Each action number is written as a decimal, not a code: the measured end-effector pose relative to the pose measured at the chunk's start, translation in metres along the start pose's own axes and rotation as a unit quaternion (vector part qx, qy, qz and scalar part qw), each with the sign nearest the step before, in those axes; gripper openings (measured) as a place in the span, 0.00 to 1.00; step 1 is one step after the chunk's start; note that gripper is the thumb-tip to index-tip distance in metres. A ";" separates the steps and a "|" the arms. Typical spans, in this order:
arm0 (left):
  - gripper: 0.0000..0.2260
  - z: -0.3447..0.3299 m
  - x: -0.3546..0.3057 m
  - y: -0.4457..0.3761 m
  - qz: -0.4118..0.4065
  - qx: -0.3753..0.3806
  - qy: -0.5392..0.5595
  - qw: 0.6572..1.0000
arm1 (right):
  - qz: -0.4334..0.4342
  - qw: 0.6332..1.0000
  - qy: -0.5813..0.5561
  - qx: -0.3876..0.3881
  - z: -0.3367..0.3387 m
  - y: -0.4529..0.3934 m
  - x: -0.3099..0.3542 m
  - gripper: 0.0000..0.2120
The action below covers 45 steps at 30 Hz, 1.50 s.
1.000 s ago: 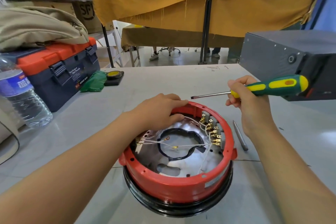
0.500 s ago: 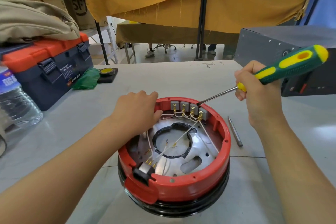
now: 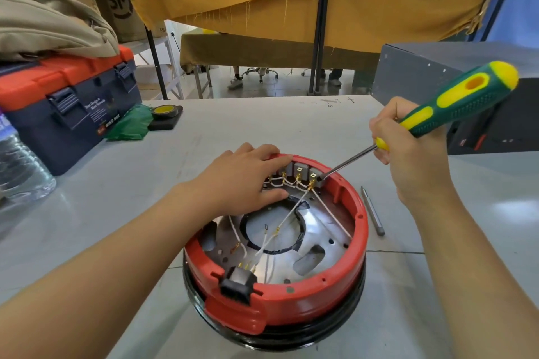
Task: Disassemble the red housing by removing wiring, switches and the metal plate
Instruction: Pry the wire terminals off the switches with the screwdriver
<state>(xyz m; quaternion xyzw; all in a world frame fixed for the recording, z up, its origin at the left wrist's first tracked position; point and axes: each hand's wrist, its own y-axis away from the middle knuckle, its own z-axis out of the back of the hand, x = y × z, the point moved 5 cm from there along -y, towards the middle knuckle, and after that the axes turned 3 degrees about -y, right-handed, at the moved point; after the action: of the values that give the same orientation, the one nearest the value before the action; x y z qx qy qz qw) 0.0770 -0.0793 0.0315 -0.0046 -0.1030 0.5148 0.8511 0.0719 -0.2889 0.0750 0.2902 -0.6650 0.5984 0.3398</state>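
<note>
**Red housing: prying at the far switch row**

Red housing [image 3: 291, 304] sits on the grey tabletop [image 3: 437, 285] right in front of me, a round glossy plastic ring seated on a black base [image 3: 291, 338]. Inside lies the shiny metal plate [image 3: 306, 259], punched with holes and cut-outs, with thin white wires [image 3: 294, 211] running across it to brass-coloured terminals.

My left hand [image 3: 242, 178] rests on the far-left rim, fingers nearly straight and draped over it, thumb inside on the plate, steadying the ring and gripping nothing. My right hand [image 3: 408, 154] is curled round the green and yellow screwdriver [image 3: 455, 102] near the front of its ribbed handle.

What matters next is the line of that tool: its steel shaft slants down and to the left from my right hand, and the tip meets the rightmost of the grey switches [image 3: 306, 173] lined along the far inner wall. That row lies beyond both hands, closer to my right, so I judge the levering falls to that side. A black socket block [image 3: 237, 283] is clipped in the near rim. A slim grey metal tool [image 3: 373, 213] lies just right of the housing.
</note>
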 end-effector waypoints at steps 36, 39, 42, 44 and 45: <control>0.26 0.000 -0.008 0.004 -0.005 -0.053 0.157 0.986 | -0.089 0.994 -0.001 0.055 0.001 -0.003 -0.026 0.14; 0.24 0.001 -0.008 0.004 -0.008 -0.055 0.160 0.985 | -0.103 0.993 -0.032 0.043 0.000 -0.002 -0.031 0.14; 0.22 0.001 -0.008 0.004 -0.008 -0.055 0.163 0.985 | -0.075 0.996 -0.021 0.051 -0.002 -0.002 -0.026 0.14; 0.22 0.000 -0.008 0.004 -0.008 -0.055 0.162 0.985 | -0.050 0.997 0.007 0.066 -0.004 -0.002 -0.020 0.12; 0.22 0.000 -0.008 0.004 -0.007 -0.056 0.164 0.985 | -0.041 0.997 0.020 0.069 -0.004 -0.002 -0.018 0.11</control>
<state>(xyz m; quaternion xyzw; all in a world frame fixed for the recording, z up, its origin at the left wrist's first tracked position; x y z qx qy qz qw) 0.0694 -0.0845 0.0300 -0.1359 0.0088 0.4942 0.8586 0.0847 -0.2851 0.0621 0.3276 -0.6027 0.6343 0.3566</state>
